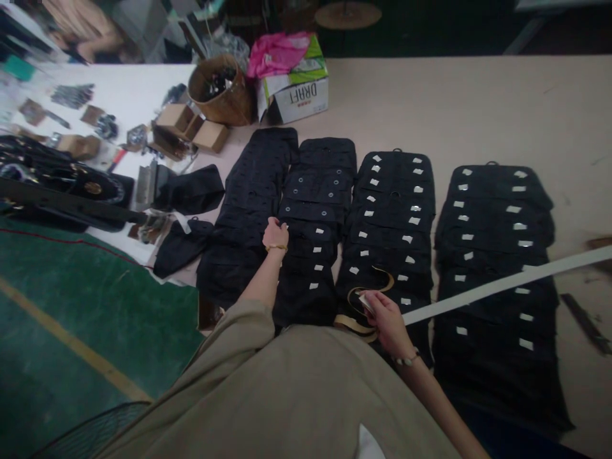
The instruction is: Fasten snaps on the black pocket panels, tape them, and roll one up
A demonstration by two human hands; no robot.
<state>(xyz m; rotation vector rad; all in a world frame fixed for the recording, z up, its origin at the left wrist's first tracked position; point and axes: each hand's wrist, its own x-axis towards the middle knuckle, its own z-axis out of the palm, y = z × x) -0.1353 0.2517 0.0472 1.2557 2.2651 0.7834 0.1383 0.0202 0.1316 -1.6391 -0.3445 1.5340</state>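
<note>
L hand [275, 234] reaches fwd, arm straight, palm down, grip pinched on a white tag [285, 225] atop the black pieces [313, 210] laid in rows on the table [478, 108]. R hand [386, 319] bent in near the body, grip clamped on a tape roll [364, 301], white strip [507, 280] running out right across the pieces.

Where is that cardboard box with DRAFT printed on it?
The cardboard box sits at the table's far end, left of centre, beside the brown basket.
</note>
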